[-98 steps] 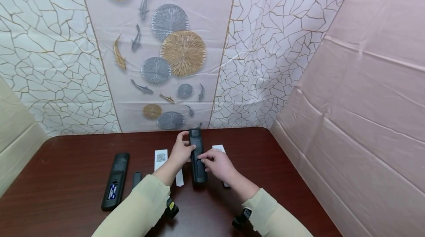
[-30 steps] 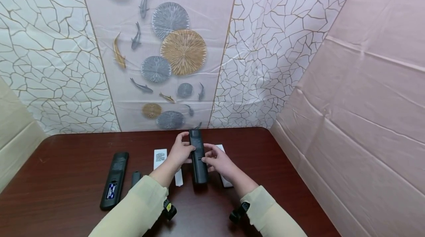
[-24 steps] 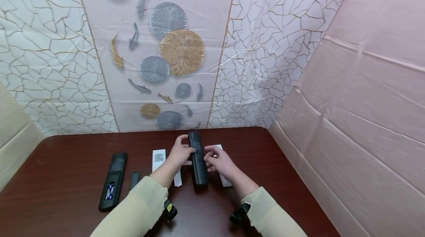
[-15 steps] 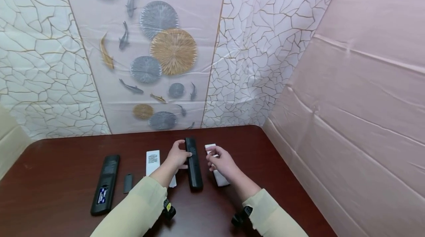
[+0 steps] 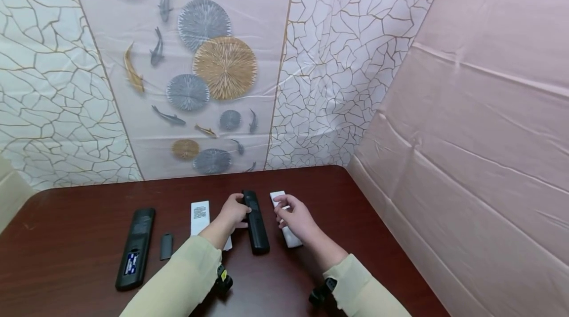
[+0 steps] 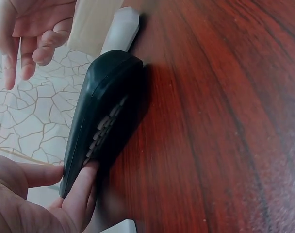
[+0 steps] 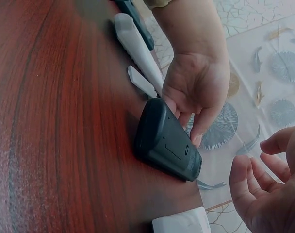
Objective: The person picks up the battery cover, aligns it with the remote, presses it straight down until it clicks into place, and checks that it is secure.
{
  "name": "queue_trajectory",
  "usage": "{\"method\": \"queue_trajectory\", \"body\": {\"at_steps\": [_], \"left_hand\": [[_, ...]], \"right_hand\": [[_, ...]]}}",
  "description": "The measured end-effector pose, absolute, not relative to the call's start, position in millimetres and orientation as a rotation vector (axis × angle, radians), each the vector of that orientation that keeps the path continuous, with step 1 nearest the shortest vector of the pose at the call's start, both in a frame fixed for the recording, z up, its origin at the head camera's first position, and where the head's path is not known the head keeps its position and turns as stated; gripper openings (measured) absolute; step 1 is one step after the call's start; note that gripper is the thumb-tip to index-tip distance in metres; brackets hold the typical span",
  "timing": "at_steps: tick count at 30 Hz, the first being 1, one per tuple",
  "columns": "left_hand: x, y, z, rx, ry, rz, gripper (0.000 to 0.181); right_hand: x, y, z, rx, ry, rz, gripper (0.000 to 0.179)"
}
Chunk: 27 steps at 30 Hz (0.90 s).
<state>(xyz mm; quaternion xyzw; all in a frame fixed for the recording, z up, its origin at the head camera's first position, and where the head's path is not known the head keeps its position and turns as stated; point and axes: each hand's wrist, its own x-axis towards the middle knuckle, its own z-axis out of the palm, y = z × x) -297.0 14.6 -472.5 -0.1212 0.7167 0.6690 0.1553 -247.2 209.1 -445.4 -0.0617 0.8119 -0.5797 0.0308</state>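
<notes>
A black remote control [image 5: 258,233] lies back side up before me, its battery cover in place and its keys facing the table. My left hand [image 5: 228,214] pinches its far end, thumb at one side and fingers reaching underneath, as the left wrist view shows. My right hand [image 5: 297,217] hovers to its right with loosely bent fingers, holding nothing. In the head view that hand overlaps a white remote control [image 5: 291,239]. The right wrist view shows a gap between the right fingers and the black remote's back [image 7: 174,148].
To the left, a second black remote control [image 5: 139,233] lies with batteries [image 5: 131,263] exposed. Beside it is a small grey battery cover [image 5: 166,247]. A white remote control [image 5: 200,212] with a printed label and a white cover piece [image 5: 228,244] are partly hidden by the left arm.
My right fingers have left the black remote's battery cover, which now sits flush, and moved right. My left hand has lowered the remote toward the table. The head view has swung right.
</notes>
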Motion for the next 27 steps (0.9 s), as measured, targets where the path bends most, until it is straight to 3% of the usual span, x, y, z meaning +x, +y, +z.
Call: {"method": "queue_trajectory", "body": {"at_steps": [27], "left_hand": [[-284.2,17.8,-456.0,-0.283,2.260,1.669,0.066]], "right_hand": [[-243.3,209.2,-445.4,-0.205,2.496,-1.785,0.027]]}}
